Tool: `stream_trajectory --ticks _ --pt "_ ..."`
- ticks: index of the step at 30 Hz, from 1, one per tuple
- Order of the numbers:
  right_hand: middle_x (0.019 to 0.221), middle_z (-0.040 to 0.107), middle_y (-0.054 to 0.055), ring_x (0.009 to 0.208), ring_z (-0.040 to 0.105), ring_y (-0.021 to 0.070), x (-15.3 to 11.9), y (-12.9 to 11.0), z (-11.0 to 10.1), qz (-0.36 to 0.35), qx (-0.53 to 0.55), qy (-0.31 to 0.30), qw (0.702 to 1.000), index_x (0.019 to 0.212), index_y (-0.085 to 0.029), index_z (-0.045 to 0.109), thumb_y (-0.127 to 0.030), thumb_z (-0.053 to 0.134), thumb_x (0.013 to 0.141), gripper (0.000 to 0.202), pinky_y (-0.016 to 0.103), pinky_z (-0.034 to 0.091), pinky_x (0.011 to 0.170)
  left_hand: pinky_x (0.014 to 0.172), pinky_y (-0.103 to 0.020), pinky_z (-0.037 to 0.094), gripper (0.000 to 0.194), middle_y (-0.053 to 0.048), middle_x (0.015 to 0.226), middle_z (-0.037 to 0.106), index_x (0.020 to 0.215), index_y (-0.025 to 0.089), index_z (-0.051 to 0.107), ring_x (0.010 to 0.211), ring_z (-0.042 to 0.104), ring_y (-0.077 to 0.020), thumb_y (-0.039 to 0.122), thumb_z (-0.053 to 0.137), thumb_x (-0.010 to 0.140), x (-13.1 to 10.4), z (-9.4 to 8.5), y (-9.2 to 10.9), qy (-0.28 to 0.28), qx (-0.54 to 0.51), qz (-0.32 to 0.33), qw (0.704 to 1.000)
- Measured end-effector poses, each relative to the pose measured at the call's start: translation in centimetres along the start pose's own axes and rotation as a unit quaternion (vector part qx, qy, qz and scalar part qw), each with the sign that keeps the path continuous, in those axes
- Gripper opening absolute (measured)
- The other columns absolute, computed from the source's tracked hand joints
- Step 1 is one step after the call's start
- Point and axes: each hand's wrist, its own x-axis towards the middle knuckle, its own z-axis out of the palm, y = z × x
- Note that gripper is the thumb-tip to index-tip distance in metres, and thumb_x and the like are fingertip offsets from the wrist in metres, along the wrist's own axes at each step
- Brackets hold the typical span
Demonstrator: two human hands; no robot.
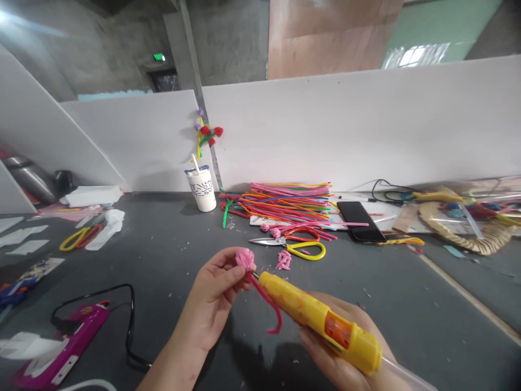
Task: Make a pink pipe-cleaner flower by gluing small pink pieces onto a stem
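My left hand (220, 288) pinches a fluffy pink pipe-cleaner flower (245, 259) between thumb and fingers. From beneath the flower a dark pink pipe cleaner (273, 307) hangs down and curls at its end. Wrapped in my right hand (342, 347) is a yellow hot glue gun (301, 297), with a clear glue stick (407, 374) coming out of its back. The nozzle tip is at the underside of the flower; whether it touches is hard to see. Just beyond lie a little heap of cut pink pieces (284, 260) and scissors (308, 250) with red and yellow handles.
Behind the scissors lies a pile of coloured pipe cleaners (285, 201), with a black phone (360, 221) to its right. A white cup (202, 190) stands at the back. At left are a magenta power strip (65, 347), a black cable (131, 309) and a second pair of scissors (79, 238).
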Motion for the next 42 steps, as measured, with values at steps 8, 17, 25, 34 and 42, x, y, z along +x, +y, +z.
stream_trajectory --ticks 8,17,25,34,42 --pt "0.069 0.054 0.000 0.056 0.050 0.0140 0.8 1.5 0.5 -0.017 -0.095 -0.104 0.990 0.068 -0.023 0.043 -0.022 0.051 0.084 0.018 0.025 0.037 0.051 0.054 -0.012 0.052 0.023 -0.001 0.070 0.073 0.080 0.018 0.079 0.058 0.062 -0.0075 0.022 0.088 0.060 0.6 -1.2 1.8 0.053 0.020 0.095 0.994" --pt "0.098 0.063 0.008 0.089 0.059 0.0248 0.9 3.2 3.4 0.054 -0.193 -0.278 0.939 0.091 -0.016 0.064 -0.030 0.072 0.071 0.026 0.035 0.047 0.078 0.051 -0.011 0.051 0.025 -0.002 0.064 0.070 0.079 0.015 0.079 0.054 0.059 -0.0066 0.023 0.089 0.057 0.2 -0.9 1.4 -0.014 -0.019 -0.026 0.999" --pt "0.098 0.067 0.010 0.094 0.063 0.0206 6.3 5.9 1.6 0.100 -0.258 -0.192 0.941 0.092 -0.013 0.066 -0.008 0.055 0.089 0.012 0.033 0.048 0.083 0.047 -0.013 0.049 0.023 -0.001 0.066 0.070 0.080 0.016 0.079 0.053 0.059 -0.0070 0.024 0.088 0.060 0.5 -1.0 0.6 -0.021 -0.009 -0.054 0.998" --pt "0.116 0.063 0.008 0.099 0.064 0.0205 7.1 8.3 3.7 0.128 -0.241 -0.161 0.948 0.113 -0.016 0.062 -0.032 0.059 0.095 0.024 0.041 0.054 0.085 0.051 -0.015 0.048 0.022 -0.002 0.068 0.071 0.080 0.016 0.078 0.055 0.060 -0.0081 0.024 0.086 0.061 0.8 -0.9 -0.3 -0.004 0.020 -0.064 0.998" --pt "0.076 0.068 0.000 0.070 0.065 0.0140 7.0 4.5 -0.1 0.116 0.001 -0.123 0.986 0.088 -0.017 0.064 -0.017 0.049 0.090 0.015 0.025 0.051 0.065 0.056 -0.017 0.053 0.021 -0.001 0.067 0.071 0.081 0.016 0.077 0.058 0.064 -0.0105 0.023 0.085 0.063 0.5 -0.6 -0.6 -0.018 0.024 -0.073 0.997"
